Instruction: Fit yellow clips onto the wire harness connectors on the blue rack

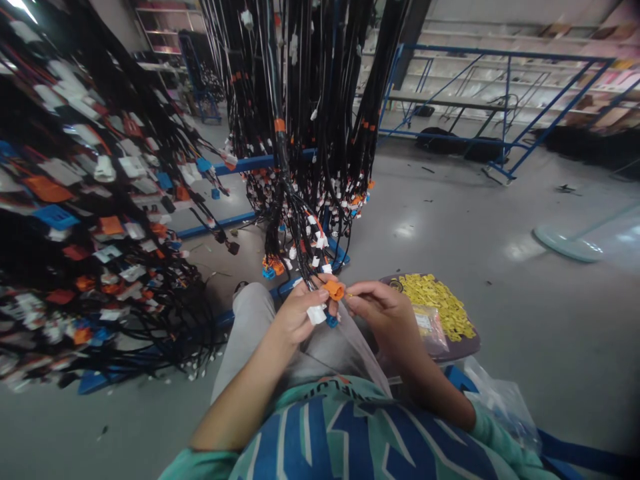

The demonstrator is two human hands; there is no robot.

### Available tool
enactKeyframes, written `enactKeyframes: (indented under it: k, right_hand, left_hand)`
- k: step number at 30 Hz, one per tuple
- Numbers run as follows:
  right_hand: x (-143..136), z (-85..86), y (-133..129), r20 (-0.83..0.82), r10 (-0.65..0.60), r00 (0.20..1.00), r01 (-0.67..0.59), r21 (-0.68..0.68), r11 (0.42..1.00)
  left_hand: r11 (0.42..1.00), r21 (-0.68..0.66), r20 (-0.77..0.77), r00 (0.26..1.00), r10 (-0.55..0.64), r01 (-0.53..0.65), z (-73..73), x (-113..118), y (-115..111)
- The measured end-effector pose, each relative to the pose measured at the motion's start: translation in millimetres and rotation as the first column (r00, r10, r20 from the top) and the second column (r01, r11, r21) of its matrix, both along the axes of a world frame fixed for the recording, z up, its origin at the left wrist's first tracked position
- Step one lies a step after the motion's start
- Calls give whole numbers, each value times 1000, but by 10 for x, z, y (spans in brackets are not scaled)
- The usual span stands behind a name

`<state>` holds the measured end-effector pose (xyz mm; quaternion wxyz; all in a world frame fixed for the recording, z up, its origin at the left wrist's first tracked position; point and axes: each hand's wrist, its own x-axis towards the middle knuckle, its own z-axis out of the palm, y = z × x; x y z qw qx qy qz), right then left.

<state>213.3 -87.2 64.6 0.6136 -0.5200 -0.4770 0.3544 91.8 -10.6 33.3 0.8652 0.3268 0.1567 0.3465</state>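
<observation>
My left hand is closed around an orange connector at the end of a black wire bundle. A white connector and a blue connector hang just below it, beside my fingers. My right hand is pinched at the open right side of the orange connector, with a tiny yellow piece between thumb and index finger. The harness runs down from above into my left hand, with more white connectors along its wires.
Many hanging harnesses fill the left side. A blue rack bar crosses behind. At my right lies a tray of yellow pieces with a plastic bag. Another blue frame stands farther back.
</observation>
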Motion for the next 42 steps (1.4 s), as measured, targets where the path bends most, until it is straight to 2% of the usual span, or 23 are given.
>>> enactKeyframes:
  k: [5, 9, 19, 29, 36, 42]
  right_hand:
    - [-11, 6, -5, 67, 2, 998, -2, 7, 1000]
    - [-45, -5, 14, 81, -32, 996, 26, 67, 997]
    - [-115, -85, 62, -122, 2, 993, -3, -6, 1000]
    - [-136, -84, 60, -94, -25, 995, 23, -22, 999]
    - [-115, -157, 113, -354, 30, 935, -54, -58, 997]
    - [-11, -198, 164, -460, 134, 878, -195, -86, 977]
  left_hand:
    - [1000, 24, -25, 999, 21, -21, -12, 3, -7]
    - [999, 33, -27, 999, 43, -42, -9, 11, -23]
    - [996, 30, -41, 996, 81, -80, 25, 17, -57]
    - [993, 28, -31, 993, 112, -111, 51, 28, -58]
    - [990, 87, -63, 991, 115, -109, 7, 19, -64]
    - [980, 150, -120, 981, 150, -131, -3, 12, -70]
